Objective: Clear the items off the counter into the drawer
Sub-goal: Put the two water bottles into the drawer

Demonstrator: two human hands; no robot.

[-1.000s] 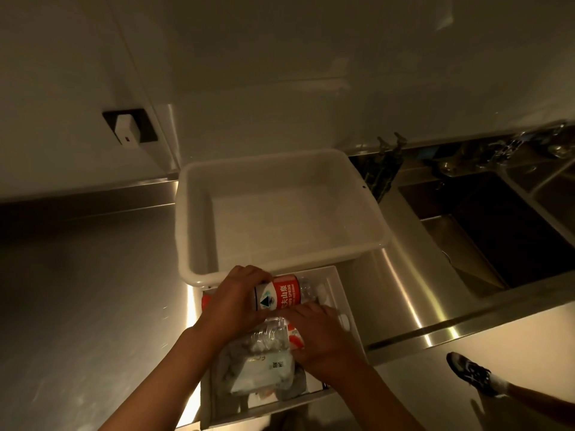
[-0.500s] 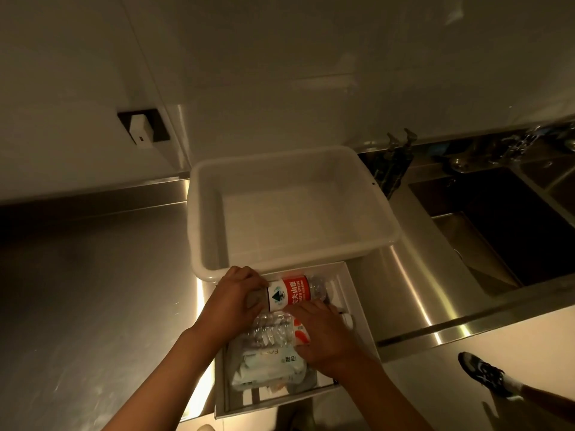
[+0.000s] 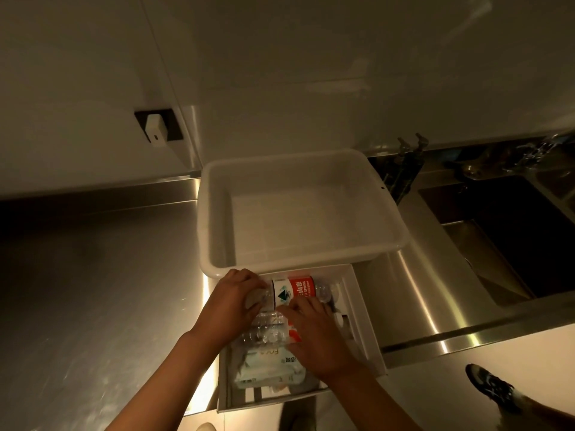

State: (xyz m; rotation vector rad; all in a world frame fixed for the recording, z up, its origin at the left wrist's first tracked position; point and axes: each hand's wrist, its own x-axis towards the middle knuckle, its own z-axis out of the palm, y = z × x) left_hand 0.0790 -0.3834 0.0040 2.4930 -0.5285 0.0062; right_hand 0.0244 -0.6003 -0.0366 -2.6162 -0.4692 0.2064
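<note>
A white drawer [image 3: 362, 312] stands pulled open below the steel counter [image 3: 93, 290]. Inside it lie two clear water bottles with red labels, side by side. My left hand [image 3: 231, 301] grips the left end of the far bottle [image 3: 295, 289]. My right hand [image 3: 314, 334] lies over the near bottle [image 3: 267, 331], fingers curled round it. A pale pack of wipes [image 3: 267, 367] sits at the drawer's front, partly under the bottles.
A large white plastic tub [image 3: 214, 231], nothing in it, sits on the counter with its rim overhanging the drawer's back. A steel sink [image 3: 513, 244] and taps lie to the right. A wall socket with a white plug [image 3: 155, 130] is at the back left. A shoe [image 3: 491, 387] shows bottom right.
Both hands stay on the bottles in the drawer and have shifted them slightly toward its back. The view has drifted a little, so the drawer sits further right in frame.
</note>
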